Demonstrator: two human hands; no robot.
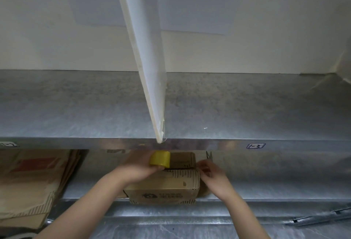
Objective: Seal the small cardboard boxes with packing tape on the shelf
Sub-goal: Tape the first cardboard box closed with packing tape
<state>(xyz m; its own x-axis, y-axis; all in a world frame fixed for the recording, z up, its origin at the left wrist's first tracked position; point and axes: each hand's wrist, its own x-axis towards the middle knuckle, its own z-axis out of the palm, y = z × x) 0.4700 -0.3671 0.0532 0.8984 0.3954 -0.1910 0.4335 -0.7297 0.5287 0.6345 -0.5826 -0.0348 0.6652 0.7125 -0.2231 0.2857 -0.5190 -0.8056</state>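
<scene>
A small brown cardboard box (167,185) sits on the lower metal shelf (266,180), its front edge over the shelf lip. My left hand (138,168) grips a yellow roll of packing tape (160,159) above the box's top left. A stretch of brownish tape runs from the roll across the box top toward the right. My right hand (212,174) holds scissors (209,156) at the box's right edge, with the blades pointing up.
The upper metal shelf (247,105) juts out just above my hands, split by a white divider board (150,67). Flattened cardboard (32,185) is stacked at the lower left. Metal rails (322,218) lie on the floor at the lower right.
</scene>
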